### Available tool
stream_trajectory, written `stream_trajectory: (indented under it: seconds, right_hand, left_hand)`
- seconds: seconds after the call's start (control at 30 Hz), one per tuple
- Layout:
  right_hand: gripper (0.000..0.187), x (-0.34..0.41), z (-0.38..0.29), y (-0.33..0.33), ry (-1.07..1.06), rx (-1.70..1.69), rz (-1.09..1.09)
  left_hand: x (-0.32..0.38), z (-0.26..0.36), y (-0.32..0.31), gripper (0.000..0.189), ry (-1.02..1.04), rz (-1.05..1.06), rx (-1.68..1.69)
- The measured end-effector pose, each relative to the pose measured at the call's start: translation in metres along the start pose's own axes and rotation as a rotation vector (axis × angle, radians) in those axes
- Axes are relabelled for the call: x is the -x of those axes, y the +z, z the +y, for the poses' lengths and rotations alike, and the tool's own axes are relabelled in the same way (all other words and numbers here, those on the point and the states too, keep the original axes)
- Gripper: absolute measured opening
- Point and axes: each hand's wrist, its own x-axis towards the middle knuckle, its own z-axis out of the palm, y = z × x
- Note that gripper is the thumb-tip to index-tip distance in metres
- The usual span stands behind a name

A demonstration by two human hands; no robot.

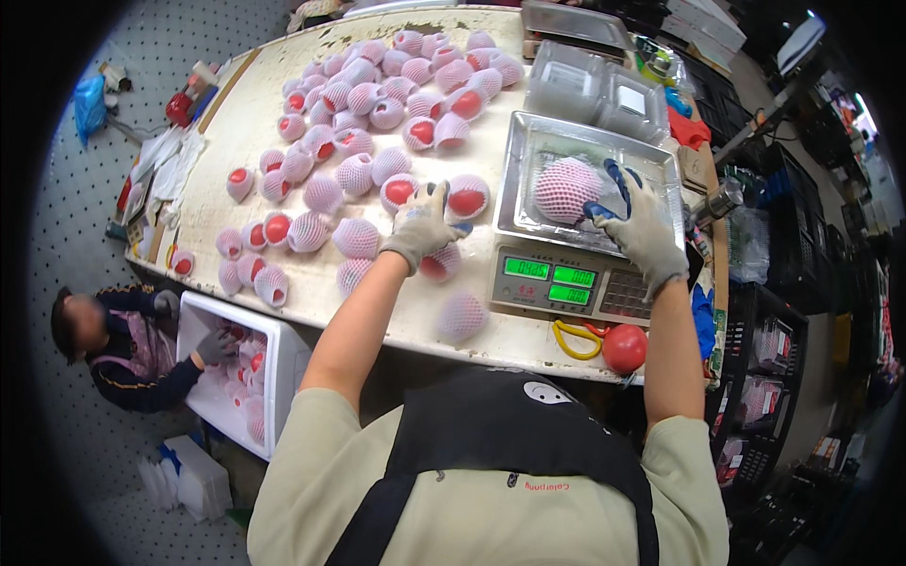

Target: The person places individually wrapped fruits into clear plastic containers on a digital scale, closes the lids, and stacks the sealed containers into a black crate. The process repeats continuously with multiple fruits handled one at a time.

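Note:
My left hand (422,223), in a whitish work glove, is spread over the table among tomatoes in foam net sleeves; its fingers reach beside a sleeved tomato (398,191), and contact is unclear. My right hand (633,216), in a whitish glove with blue fingertips, is over the metal pan (508,212) of a digital scale (548,283), fingers apart. Its fingertips are at the right side of a netted tomato (568,189) in a clear plastic container. Another netted tomato (463,316) appears blurred near the table's front edge. A bare tomato (625,348) sits by yellow-handled scissors (577,339).
Many netted tomatoes (361,99) cover the table's far part. Stacked clear containers (566,81) stand behind the scale, near another scale (577,25). At left, a co-worker's gloved hand (216,347) reaches into a white foam box (283,382) of netted tomatoes. Black crates (786,325) stand right.

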Motion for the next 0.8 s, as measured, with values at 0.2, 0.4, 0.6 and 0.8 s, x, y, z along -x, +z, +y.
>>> stream_trajectory:
  seconds: [0.2, 0.4, 0.6, 0.8]
  right_hand:
    - [0.072, 0.038, 0.012, -0.001, 0.114, -0.150, 0.116]
    - [0.071, 0.055, 0.022, 0.000, 0.183, -0.434, 0.156]
    - [0.085, 0.006, -0.013, 0.025, 0.059, -0.201, 0.149]
    - [0.067, -0.027, -0.018, 0.032, 0.071, 0.165, -0.071]
  left_hand:
    - [-0.073, -0.002, 0.079, 0.092, 0.011, -0.108, -0.352]
    - [-0.135, -0.088, 0.076, 0.067, -0.077, 0.196, 0.873]
    - [-0.106, 0.074, -0.036, 0.072, 0.387, -0.021, 1.425]
    - [-0.110, 0.127, -0.032, 0.094, 0.559, 0.148, 0.312]
